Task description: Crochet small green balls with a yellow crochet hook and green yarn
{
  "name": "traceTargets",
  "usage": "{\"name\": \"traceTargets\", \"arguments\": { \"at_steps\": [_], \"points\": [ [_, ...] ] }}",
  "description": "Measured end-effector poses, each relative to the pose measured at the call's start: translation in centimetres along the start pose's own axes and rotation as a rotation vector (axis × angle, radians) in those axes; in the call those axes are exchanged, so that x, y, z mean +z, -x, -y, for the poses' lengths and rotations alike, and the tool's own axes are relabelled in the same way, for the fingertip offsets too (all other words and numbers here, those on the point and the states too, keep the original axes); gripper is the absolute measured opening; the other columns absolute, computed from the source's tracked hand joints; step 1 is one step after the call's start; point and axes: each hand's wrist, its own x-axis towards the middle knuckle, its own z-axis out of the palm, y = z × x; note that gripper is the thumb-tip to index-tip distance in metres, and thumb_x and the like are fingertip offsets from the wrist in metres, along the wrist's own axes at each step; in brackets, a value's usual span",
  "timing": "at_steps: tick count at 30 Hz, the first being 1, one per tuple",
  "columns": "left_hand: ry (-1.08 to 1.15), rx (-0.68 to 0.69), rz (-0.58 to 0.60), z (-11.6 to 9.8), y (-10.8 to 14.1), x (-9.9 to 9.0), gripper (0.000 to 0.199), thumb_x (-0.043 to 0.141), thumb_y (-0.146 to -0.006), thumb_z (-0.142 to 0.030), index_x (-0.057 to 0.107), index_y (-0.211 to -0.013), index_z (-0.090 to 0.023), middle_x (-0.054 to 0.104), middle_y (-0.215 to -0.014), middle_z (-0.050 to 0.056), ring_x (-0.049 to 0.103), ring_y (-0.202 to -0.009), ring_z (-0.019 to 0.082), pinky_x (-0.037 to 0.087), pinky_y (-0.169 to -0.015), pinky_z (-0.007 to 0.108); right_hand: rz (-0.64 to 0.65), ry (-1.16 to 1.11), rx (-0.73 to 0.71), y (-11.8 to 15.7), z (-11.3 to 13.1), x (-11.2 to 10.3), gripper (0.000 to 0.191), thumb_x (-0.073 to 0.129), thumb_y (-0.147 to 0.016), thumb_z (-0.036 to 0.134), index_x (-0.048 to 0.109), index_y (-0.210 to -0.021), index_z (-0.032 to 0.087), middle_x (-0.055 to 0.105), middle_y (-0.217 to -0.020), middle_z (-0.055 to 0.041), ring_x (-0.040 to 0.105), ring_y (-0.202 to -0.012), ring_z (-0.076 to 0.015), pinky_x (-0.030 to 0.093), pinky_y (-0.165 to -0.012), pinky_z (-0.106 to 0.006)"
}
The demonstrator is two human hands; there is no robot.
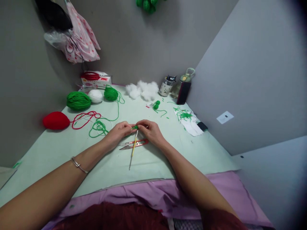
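My left hand (122, 130) is closed, pinching one side of a small green crochet piece (135, 127). From the other side, the fingers of my right hand (150, 130) close on the same piece. A crochet hook (133, 148) with a yellow grip slants down from the piece toward me; I cannot tell whether its upper end is in the stitches or only beside them. Beneath the hook, red-handled thread snips (130, 145) lie with their blades apart. Green yarn (98, 127) lies loosely coiled left of my left hand.
Red (56, 120), green (78, 101) and white yarn balls (96, 95) sit at the left. White stuffing (144, 90), a pen cup (166, 87), a bottle (187, 76) and a phone (183, 92) stand at the back. Yarn scraps (185, 115) lie on paper at the right.
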Motion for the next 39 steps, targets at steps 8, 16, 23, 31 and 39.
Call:
{"name": "traceTargets", "arguments": {
  "at_steps": [8,16,23,31,39],
  "points": [
    [0.061,-0.046,-0.044,-0.9,0.0,-1.1,0.032,0.089,-0.071,-0.026,0.059,-0.065,-0.018,0.080,-0.116,0.014,0.077,-0.110,0.024,0.048,-0.117,0.042,-0.023,0.045,0.049,-0.8,-0.6,-3.5,0.026,0.054,-0.093,0.035,0.074,-0.094,0.018,0.073,-0.077,-0.0028,0.064,-0.069,-0.0161,0.052,-0.074,-0.031],
    [0.088,-0.045,-0.049,-1.1,0.0,-1.6,0.030,0.090,-0.070,-0.024,0.060,-0.067,-0.019,0.081,-0.109,0.011,0.077,-0.109,0.023,0.047,-0.118,0.041,0.457,0.210,-0.112,1.4,2.6,-3.5,0.028,0.087,-0.071,0.017,0.078,-0.096,0.022,0.071,-0.093,-0.0009,0.062,-0.082,-0.0152,0.048,-0.076,-0.027],
    [0.114,-0.051,-0.036,-1.4,0.1,-1.5,0.032,0.089,-0.074,-0.021,0.058,-0.068,-0.019,0.081,-0.108,0.012,0.077,-0.109,0.023,0.054,-0.115,0.040,0.432,0.402,-0.088,1.5,1.7,-5.7,0.013,0.073,-0.076,0.010,0.073,-0.084,0.021,0.060,-0.080,0.0006,0.051,-0.071,-0.0146,0.038,-0.067,-0.027],
    [0.129,-0.082,-0.047,-1.4,0.0,-1.5,0.026,0.082,-0.078,-0.010,0.058,-0.070,-0.017,0.081,-0.104,0.013,0.079,-0.102,0.022,0.056,-0.114,0.040,0.160,0.404,-0.051,1.2,1.2,-6.5,0.033,0.048,-0.099,0.019,0.061,-0.128,0.024,0.072,-0.089,-0.0009,0.061,-0.077,-0.0169,0.046,-0.076,-0.029],
    [0.127,-0.070,-0.040,-1.7,0.2,-1.3,0.025,0.078,-0.082,-0.009,0.059,-0.068,-0.017,0.081,-0.100,0.010,0.079,-0.098,0.020,0.052,-0.118,0.043,0.108,0.508,-0.131,1.7,1.8,-3.7,0.029,0.067,-0.098,0.035,0.075,-0.124,0.026,0.074,-0.088,-0.0025,0.063,-0.073,-0.0152,0.041,-0.069,-0.027]
  ]
}}
